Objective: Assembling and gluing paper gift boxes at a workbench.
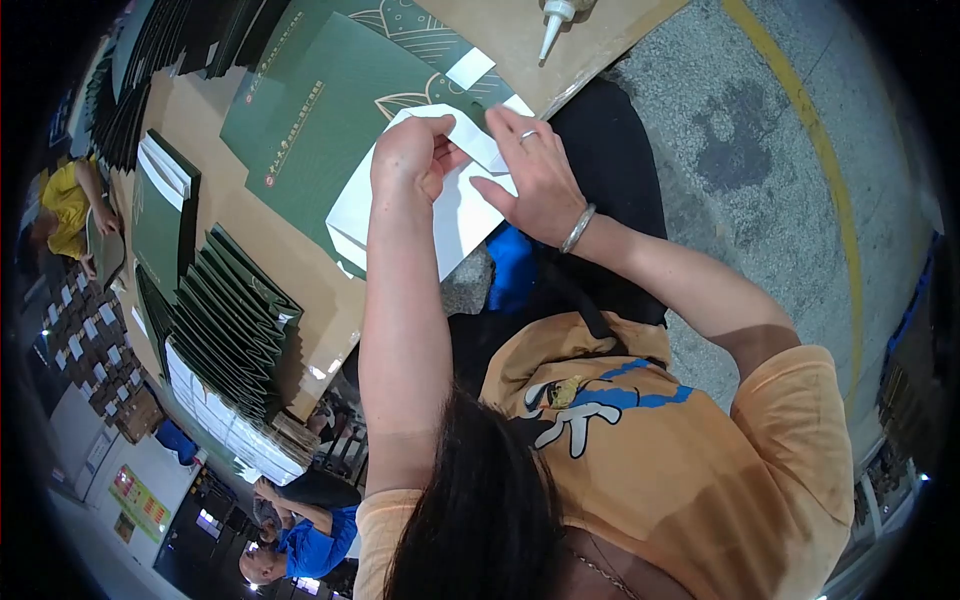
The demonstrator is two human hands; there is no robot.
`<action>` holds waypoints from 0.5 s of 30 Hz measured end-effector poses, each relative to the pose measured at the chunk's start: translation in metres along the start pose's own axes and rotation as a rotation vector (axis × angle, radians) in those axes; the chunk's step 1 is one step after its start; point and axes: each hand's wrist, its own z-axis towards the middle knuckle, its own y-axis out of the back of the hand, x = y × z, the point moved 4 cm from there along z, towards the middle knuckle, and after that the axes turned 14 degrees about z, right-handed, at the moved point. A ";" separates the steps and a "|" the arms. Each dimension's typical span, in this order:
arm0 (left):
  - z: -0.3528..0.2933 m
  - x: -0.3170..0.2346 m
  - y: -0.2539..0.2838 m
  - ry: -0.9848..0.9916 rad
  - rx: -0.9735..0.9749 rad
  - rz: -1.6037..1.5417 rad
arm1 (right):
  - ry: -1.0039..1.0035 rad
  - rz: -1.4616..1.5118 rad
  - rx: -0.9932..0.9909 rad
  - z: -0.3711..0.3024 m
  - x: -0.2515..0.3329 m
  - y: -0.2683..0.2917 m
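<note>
A folded white paper piece with flaps lies in front of me at the table edge, over green printed sheets. My left hand has its fingers curled in at the paper's upper part, the thumb pressing near a flap. My right hand rests against the right side of the paper. Its fingers stretch toward a folded flap, and the thumb stands apart from them. A ring and a bracelet are on that hand and wrist. What the left fingertips grip is partly hidden behind the thumb and palm.
Large green sheets with gold line drawings cover the table. A glue bottle lies at the far edge. Folded green paper bags are stacked to the left. Two people, in yellow and blue, sit beyond them.
</note>
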 end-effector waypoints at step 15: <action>-0.027 0.036 -0.020 -0.748 -0.349 0.364 | -0.432 0.185 -0.057 0.049 -0.035 0.009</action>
